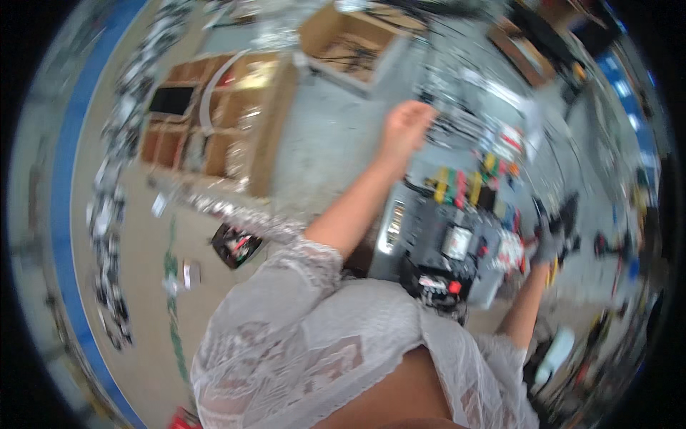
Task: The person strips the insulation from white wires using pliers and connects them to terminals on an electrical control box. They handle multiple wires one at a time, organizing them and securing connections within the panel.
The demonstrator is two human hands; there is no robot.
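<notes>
Left hand (409, 129) curled, right hand (547, 244) gloved, each grip too blurred to tell; a knock could tip the black device (437, 274) off the table's (314, 136) near edge.

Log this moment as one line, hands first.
left hand: beside shiny items, grip unclear | right hand: right of dark grey unit, grip blurred | to left: divided cardboard box

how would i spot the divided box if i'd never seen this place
Find the grey table and the left hand over it. To that hand's left, toward the table's left end, sits a brown box. Unlike the neighbouring box of dark cables, it is split into several compartments.
</notes>
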